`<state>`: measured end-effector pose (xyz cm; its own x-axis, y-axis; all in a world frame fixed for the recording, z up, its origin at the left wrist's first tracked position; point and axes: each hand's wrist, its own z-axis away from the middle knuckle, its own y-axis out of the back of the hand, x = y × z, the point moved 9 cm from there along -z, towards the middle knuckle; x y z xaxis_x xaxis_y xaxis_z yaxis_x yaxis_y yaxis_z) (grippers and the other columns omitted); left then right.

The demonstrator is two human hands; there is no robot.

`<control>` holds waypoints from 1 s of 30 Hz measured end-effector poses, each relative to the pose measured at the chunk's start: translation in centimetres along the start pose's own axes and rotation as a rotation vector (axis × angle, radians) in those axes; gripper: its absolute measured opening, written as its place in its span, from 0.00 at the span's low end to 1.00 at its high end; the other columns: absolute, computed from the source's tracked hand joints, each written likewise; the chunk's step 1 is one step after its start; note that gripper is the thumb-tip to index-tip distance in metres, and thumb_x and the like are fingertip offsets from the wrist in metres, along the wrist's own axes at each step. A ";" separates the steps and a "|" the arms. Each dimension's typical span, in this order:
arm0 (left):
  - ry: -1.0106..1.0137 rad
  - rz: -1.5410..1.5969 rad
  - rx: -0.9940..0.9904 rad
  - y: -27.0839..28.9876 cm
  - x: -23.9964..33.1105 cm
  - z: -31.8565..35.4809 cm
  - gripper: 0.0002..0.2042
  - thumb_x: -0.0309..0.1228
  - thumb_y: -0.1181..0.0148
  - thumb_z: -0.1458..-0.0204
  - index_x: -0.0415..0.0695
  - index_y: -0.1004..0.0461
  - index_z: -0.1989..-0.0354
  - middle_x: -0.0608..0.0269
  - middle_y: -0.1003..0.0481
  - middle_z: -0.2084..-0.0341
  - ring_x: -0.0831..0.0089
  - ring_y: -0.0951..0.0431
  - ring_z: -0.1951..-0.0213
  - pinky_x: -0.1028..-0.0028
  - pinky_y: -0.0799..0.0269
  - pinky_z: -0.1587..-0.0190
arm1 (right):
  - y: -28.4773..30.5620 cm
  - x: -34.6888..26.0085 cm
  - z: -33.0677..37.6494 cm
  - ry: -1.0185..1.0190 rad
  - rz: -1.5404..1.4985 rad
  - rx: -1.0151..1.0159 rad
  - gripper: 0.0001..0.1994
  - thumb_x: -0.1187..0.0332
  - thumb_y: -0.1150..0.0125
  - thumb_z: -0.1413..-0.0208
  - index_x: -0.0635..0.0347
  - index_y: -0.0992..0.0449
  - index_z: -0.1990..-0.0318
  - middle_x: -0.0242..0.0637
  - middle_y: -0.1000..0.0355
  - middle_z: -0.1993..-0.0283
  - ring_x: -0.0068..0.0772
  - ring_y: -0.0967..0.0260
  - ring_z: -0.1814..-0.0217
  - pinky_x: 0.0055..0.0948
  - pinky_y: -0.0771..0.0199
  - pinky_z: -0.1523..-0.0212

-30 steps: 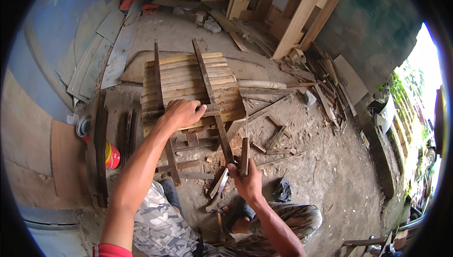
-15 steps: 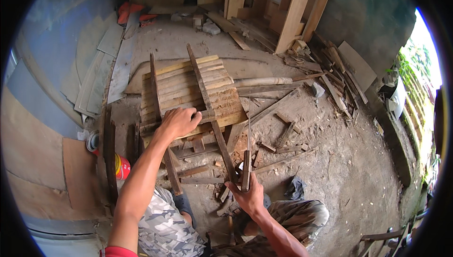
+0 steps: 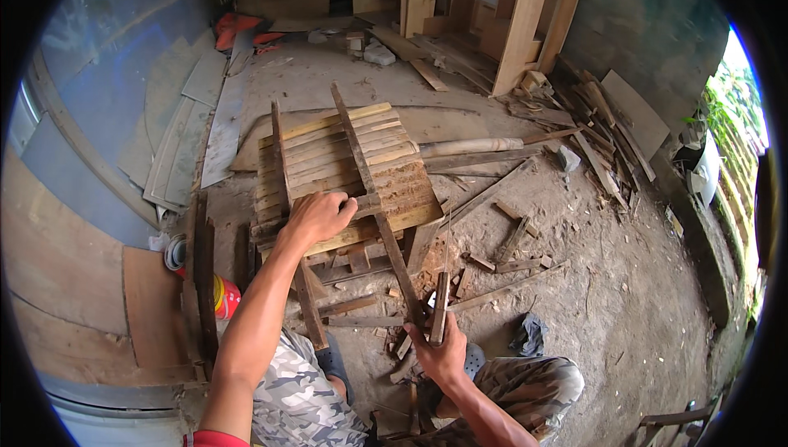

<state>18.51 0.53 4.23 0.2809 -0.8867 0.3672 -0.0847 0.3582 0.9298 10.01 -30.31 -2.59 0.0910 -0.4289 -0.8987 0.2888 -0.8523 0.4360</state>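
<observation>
Plainly, both hands (image 3: 318,217) hold wood (image 3: 368,204) (dark).

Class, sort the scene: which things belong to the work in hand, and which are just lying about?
Seemingly in use:
- dark crosspiece, gripped by the left hand
- dark wooden strips
- slatted wooden surface beneath
- thin-bladed tool, handle in the right hand

Seemingly lying about:
- red-and-yellow can
- crumpled dark plastic
- grey lump
- orange-red sheet
</observation>
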 end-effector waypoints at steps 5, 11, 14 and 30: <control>0.001 0.000 0.028 0.2 -0.4 0.3 0.24 0.49 0.54 0.38 0.42 0.19 0.54 0.40 0.19 0.68 0.43 0.19 0.61 0.53 0.25 0.52 | -0.2 0.1 -0.1 0.018 -0.007 0.005 0.28 0.57 0.24 0.50 0.62 0.29 0.48 0.47 0.21 0.64 0.47 0.20 0.61 0.38 0.22 0.60; 0.037 -0.011 -0.049 0.1 0.2 0.1 0.24 0.48 0.54 0.38 0.41 0.20 0.53 0.41 0.19 0.61 0.44 0.19 0.57 0.54 0.26 0.48 | -0.9 0.6 0.2 -0.016 -0.055 0.012 0.28 0.53 0.22 0.53 0.62 0.27 0.52 0.43 0.22 0.66 0.42 0.21 0.65 0.37 0.22 0.61; 0.011 -0.068 0.011 0.0 0.4 0.2 0.22 0.47 0.54 0.38 0.43 0.20 0.52 0.43 0.18 0.62 0.46 0.18 0.57 0.53 0.25 0.49 | -1.0 0.2 0.4 0.064 -0.112 0.059 0.30 0.54 0.21 0.53 0.62 0.26 0.49 0.42 0.22 0.66 0.36 0.21 0.64 0.34 0.22 0.60; 0.001 -0.017 0.041 -0.3 0.6 -0.8 0.25 0.50 0.57 0.36 0.40 0.21 0.59 0.40 0.20 0.61 0.41 0.21 0.55 0.53 0.27 0.53 | 0.6 -1.1 -0.6 0.213 -0.138 0.146 0.17 0.58 0.35 0.40 0.63 0.29 0.55 0.51 0.27 0.70 0.58 0.26 0.68 0.46 0.28 0.67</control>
<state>19.48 0.17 4.17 0.2838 -0.8922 0.3513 -0.1189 0.3308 0.9362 10.66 -30.17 -1.35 0.2627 -0.2471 -0.9327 0.1735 -0.9388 0.2975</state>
